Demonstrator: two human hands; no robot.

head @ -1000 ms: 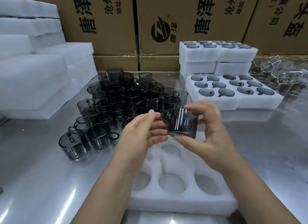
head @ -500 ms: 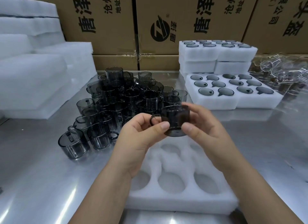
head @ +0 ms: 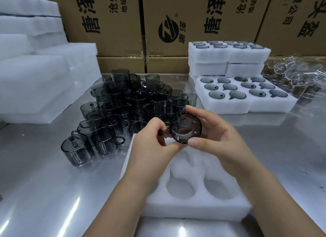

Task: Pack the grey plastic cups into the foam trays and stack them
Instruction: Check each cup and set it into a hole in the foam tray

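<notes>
Brushed steel table (head: 44,183) fills the view, with printed cardboard boxes (head: 120,25) walling its far edge. Above its near middle, both hands hold one grey cup (head: 186,128) in the air. The left hand (head: 151,143) pinches the cup's handle between thumb and fingers, while the right hand (head: 217,139) clasps the body, thumb at the lower rim and fingers curled over the top. The cup is tipped so that a round end faces the camera. Directly below lies an unfilled foam tray (head: 194,206). Just behind the hands stands a heap of grey cups (head: 134,102). Far right sits a filled foam tray (head: 247,106), behind it a stack of filled trays (head: 229,55), and beside them clear cups (head: 299,72). Plain foam slabs (head: 35,81) are piled at left.
</notes>
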